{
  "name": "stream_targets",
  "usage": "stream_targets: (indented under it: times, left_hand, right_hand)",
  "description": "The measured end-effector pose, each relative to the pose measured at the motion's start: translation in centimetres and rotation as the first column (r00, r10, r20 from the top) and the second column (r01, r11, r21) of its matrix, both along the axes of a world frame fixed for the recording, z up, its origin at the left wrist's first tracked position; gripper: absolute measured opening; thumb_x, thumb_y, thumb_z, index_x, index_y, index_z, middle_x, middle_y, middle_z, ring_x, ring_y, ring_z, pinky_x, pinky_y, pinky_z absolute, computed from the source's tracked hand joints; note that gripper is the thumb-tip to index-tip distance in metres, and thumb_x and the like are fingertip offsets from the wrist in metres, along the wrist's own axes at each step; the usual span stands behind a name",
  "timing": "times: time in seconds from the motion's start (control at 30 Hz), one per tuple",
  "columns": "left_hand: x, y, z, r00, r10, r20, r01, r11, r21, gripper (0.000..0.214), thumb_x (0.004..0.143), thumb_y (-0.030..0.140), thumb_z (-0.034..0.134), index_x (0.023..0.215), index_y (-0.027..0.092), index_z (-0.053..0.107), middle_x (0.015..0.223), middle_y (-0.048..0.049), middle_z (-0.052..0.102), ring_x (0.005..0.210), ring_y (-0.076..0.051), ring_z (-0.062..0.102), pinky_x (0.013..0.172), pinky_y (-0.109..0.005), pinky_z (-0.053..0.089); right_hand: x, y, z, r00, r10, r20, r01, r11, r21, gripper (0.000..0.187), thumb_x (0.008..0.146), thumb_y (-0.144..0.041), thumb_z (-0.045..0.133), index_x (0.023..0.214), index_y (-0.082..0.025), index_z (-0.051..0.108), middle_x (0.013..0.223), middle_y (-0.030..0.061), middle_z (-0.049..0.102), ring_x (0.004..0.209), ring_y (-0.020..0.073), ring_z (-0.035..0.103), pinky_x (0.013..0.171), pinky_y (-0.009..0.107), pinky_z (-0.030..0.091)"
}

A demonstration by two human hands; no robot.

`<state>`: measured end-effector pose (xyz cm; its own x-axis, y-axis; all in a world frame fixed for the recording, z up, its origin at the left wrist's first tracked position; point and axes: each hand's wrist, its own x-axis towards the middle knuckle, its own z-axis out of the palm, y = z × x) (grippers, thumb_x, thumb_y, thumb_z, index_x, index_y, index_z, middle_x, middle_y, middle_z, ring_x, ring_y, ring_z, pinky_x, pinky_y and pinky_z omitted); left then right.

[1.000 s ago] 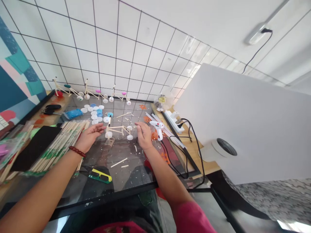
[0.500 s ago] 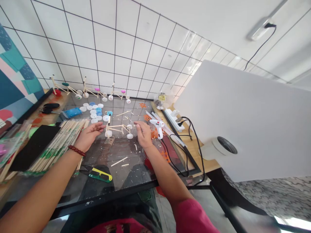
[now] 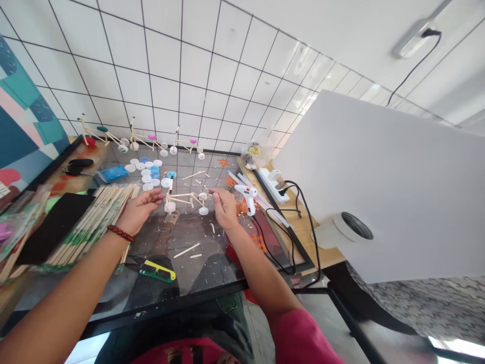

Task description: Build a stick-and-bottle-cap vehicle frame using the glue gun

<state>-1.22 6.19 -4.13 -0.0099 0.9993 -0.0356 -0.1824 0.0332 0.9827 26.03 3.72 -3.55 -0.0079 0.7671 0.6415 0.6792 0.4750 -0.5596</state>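
We see the left hand (image 3: 140,210) open, palm up, holding nothing, just beside the stick model (image 3: 182,197), which lies on the glass table (image 3: 151,242) between both hands, probably for easy reach. Right hand (image 3: 225,210) half curled, pinched near a cap wheel (image 3: 203,196); any hold we cannot tell. Glue gun (image 3: 246,198) sits close by it, likely kept handy.

- Whatever the right hand (image 3: 226,208) may pinch between its fingertips (image 3: 211,191) is too small to tell.
- The contents of the clear plastic bag (image 3: 253,155) are too blurred to name.
- The patterned wall panel (image 3: 26,111) runs off the left edge.
- The plastic packet (image 3: 3,233) is cut off by the left edge.
- The left forearm (image 3: 49,318) is cut off by the bottom edge.
- The white board (image 3: 379,192) hides whatever lies behind it.
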Motion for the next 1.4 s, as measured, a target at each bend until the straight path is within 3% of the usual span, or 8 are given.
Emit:
stream_targets:
  times: [0.3, 1.4]
  left_hand:
    - [-0.07, 0.08, -0.26, 1.000, -0.009, -0.009, 0.009, 1.000, 0.017, 0.044, 0.054, 0.017, 0.075, 0.098, 0.019, 0.074, 0.103, -0.0077, 0.077, 0.117, -0.032, 0.066, 0.115, -0.054, 0.043]
    - [0.07, -0.06, -0.37, 1.000, -0.016, 0.013, 0.016, 1.000, 0.016, 0.045, 0.054, 0.016, 0.071, 0.098, 0.018, 0.072, 0.100, -0.0071, 0.076, 0.115, -0.029, 0.066, 0.114, -0.050, 0.042]
  right_hand:
    - [0.07, 0.01, -0.04, 1.000, 0.011, -0.001, -0.011, 1.000, -0.015, 0.041, 0.107, -0.042, 0.038, 0.109, -0.021, 0.072, 0.106, 0.0069, 0.078, 0.102, 0.0211, 0.069, 0.090, 0.036, 0.043]
    - [0.20, -0.13, -0.09, 0.999, 0.031, 0.013, -0.031, 0.999, 0.007, 0.042, 0.106, -0.045, 0.038, 0.107, -0.022, 0.073, 0.101, 0.0070, 0.079, 0.098, 0.0222, 0.070, 0.087, 0.038, 0.043]
